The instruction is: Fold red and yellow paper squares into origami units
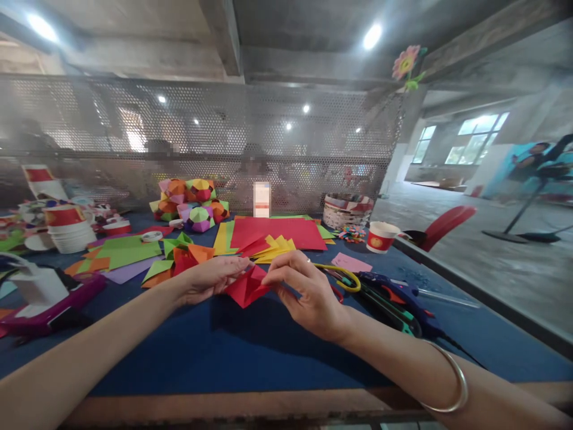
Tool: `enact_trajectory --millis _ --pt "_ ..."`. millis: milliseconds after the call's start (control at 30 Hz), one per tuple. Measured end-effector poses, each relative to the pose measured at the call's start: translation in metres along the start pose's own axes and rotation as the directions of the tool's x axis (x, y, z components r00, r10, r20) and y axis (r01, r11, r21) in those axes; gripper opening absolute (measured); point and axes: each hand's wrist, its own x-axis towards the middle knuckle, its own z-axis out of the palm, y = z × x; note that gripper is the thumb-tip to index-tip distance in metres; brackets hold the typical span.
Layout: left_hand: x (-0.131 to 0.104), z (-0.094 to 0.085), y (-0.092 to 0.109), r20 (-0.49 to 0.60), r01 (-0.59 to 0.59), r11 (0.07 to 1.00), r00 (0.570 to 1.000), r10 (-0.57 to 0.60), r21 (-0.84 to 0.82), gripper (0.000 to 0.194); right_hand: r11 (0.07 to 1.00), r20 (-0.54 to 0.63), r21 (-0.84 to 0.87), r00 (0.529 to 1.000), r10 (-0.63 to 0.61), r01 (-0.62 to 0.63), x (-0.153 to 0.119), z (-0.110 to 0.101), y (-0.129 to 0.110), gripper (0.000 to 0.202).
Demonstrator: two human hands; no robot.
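Red paper (245, 291) btwn hands (311, 295); basket (344, 218) contents unclear

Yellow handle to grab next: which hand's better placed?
Likely the right hand: the yellow handle lies close by on its side. The left hand is farther off, across the folded red paper. Both are holding that paper.

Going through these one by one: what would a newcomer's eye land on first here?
Probably the bright red folded paper at the centre, held between the left hand and the right hand above the blue tabletop. Next, likely the cluster of multicoloured paper balls toward the table's far side, left of centre, and the pink flower standing high at the upper right.
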Motion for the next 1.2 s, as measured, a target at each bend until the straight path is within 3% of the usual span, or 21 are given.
enact_trajectory --millis 100,267,467,1200 --pt "-0.007 -0.005 -0.002 -0.005 0.062 0.997 0.998 -0.063 -0.055 0.052 1.0 0.047 -0.023 0.999 -0.014 0.015 -0.001 0.0 0.001 0.015" --pt "-0.004 -0.013 -0.004 -0.076 0.033 0.991 0.996 -0.042 -0.127 0.06 0.999 0.1 -0.046 0.995 0.021 -0.016 -0.002 0.002 0.006 0.014" --pt "-0.003 -0.011 -0.004 -0.056 0.054 0.994 0.997 -0.06 -0.09 0.063 0.997 0.141 -0.045 0.987 0.075 -0.07 -0.004 0.004 0.009 0.015" --pt "-0.007 -0.009 0.0 -0.127 -0.012 0.999 0.992 0.007 -0.038 0.048 0.992 0.178 -0.029 0.975 0.13 -0.126 -0.007 0.005 0.008 0.02"
